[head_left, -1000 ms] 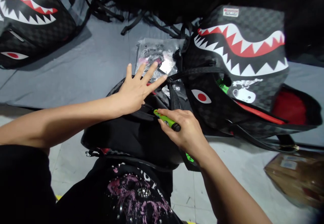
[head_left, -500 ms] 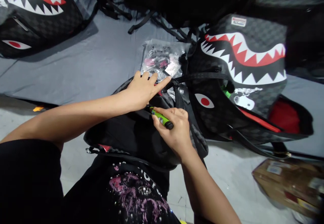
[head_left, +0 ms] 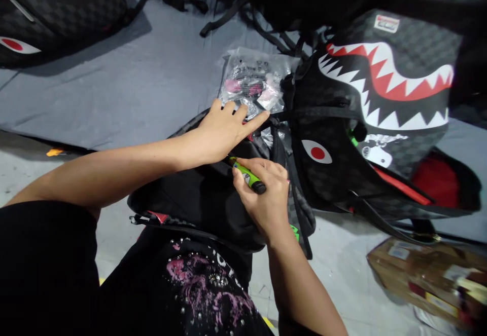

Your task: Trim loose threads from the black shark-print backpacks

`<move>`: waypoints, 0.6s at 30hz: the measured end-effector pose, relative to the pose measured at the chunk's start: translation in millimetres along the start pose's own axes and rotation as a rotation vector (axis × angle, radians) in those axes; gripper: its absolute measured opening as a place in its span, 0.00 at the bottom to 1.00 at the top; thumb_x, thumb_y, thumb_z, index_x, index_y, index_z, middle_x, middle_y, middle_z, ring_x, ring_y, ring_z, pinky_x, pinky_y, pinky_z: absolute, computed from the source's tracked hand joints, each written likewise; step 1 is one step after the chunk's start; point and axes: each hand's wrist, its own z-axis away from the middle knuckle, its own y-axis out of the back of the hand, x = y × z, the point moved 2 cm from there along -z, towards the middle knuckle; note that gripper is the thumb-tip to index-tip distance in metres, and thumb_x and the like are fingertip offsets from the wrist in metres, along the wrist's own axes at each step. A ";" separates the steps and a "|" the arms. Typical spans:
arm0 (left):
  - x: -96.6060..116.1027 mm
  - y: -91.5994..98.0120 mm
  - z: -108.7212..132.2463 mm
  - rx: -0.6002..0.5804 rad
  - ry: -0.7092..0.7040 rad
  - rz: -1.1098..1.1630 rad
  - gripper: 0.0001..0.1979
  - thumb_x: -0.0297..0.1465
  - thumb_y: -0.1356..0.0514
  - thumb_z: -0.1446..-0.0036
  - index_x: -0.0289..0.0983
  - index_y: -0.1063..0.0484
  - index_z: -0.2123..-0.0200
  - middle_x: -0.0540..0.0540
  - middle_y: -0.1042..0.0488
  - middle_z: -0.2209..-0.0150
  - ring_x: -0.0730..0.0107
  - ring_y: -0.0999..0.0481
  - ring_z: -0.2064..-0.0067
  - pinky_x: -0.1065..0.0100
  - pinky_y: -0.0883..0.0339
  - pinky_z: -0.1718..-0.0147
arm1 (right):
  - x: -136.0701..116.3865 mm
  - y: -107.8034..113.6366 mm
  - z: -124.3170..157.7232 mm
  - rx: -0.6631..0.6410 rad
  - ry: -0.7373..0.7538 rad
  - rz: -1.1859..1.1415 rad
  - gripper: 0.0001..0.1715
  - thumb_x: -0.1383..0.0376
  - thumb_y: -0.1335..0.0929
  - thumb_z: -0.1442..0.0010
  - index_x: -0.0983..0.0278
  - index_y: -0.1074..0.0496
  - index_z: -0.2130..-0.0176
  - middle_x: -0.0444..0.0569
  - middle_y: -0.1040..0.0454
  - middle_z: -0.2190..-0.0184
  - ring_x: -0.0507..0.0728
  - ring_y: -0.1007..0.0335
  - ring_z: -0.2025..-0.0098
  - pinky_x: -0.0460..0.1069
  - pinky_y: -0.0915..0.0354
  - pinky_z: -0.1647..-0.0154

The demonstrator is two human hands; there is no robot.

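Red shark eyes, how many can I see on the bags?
2. One red eye is on the far-left bag; the other red eye is on the shark bag, right of the right hand. More may be hidden.

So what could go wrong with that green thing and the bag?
The green tool in the right grip ends close beside the left grip, so a slip might bump it. The black bag juts past the edge of the gray table, so it could slide off.
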 end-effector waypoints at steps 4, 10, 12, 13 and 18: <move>0.0 0.0 0.8 0.013 -0.002 0.013 0.42 0.32 0.41 0.39 0.41 0.59 0.27 0.33 0.41 0.33 0.40 0.36 0.39 0.48 0.44 0.45 | -3.7 -1.9 1.3 0.035 -0.021 0.026 0.08 0.63 0.31 0.37 0.59 0.22 0.58 0.50 0.19 0.63 0.62 0.23 0.59 0.60 0.37 0.52; 0.5 0.6 1.7 0.027 -0.003 -0.007 0.42 0.32 0.39 0.39 0.41 0.56 0.27 0.32 0.39 0.34 0.42 0.35 0.40 0.50 0.43 0.46 | -8.8 -8.2 3.4 0.099 -0.036 0.040 0.08 0.63 0.31 0.36 0.61 0.22 0.59 0.50 0.19 0.65 0.61 0.23 0.60 0.59 0.37 0.51; 1.2 1.9 2.6 0.025 -0.001 -0.013 0.41 0.31 0.40 0.39 0.41 0.56 0.28 0.33 0.39 0.34 0.43 0.35 0.40 0.51 0.43 0.46 | -8.9 -9.7 3.9 0.131 -0.029 0.018 0.08 0.62 0.31 0.37 0.61 0.22 0.60 0.49 0.19 0.65 0.60 0.23 0.61 0.58 0.36 0.53; 1.4 2.4 3.0 0.022 0.003 -0.015 0.41 0.31 0.40 0.39 0.41 0.56 0.27 0.33 0.39 0.34 0.43 0.35 0.40 0.51 0.43 0.46 | -8.9 -10.2 4.0 0.142 -0.018 0.000 0.08 0.62 0.31 0.37 0.62 0.22 0.60 0.49 0.19 0.65 0.60 0.23 0.61 0.57 0.35 0.54; 1.6 1.8 2.9 0.015 0.011 -0.013 0.41 0.31 0.41 0.38 0.42 0.57 0.27 0.33 0.40 0.34 0.43 0.35 0.40 0.52 0.44 0.46 | -7.6 -8.9 4.6 0.173 -0.027 0.070 0.08 0.63 0.30 0.38 0.63 0.21 0.62 0.49 0.19 0.67 0.60 0.23 0.62 0.57 0.36 0.53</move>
